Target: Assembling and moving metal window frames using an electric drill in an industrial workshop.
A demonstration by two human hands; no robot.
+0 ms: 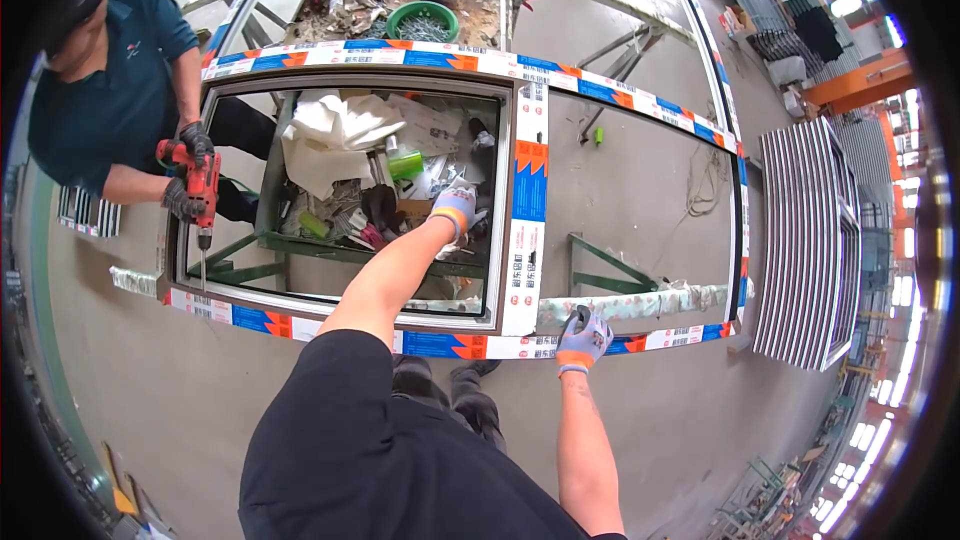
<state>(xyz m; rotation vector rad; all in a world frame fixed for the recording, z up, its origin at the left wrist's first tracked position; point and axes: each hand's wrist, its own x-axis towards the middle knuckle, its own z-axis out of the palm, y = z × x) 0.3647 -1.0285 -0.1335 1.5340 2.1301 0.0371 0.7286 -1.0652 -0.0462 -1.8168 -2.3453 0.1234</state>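
Observation:
A large window frame (pixel 530 190), wrapped in printed white, blue and orange protective film, lies across the stands before me. My left hand (pixel 455 208), in a grey glove with an orange cuff, reaches over its left opening, above a bin (pixel 270 195) of mixed parts and scraps. Its fingertips blend into the clutter, so their grip is unclear. At the frame's near rail is my right hand (pixel 585 342), gloved alike. Its fingers are curled around a small dark thing that I cannot make out. A dark inner sash frame (pixel 507 140) sits in the left opening.
On the left, a co-worker in dark gloves holds a red power drill (pixel 203 185), its long bit at the frame's near-left corner. A green bowl (pixel 423 22) of screws stands beyond. White cloth (pixel 335 145) lies in the bin. Striped profiles (pixel 805 240) are stacked on the right.

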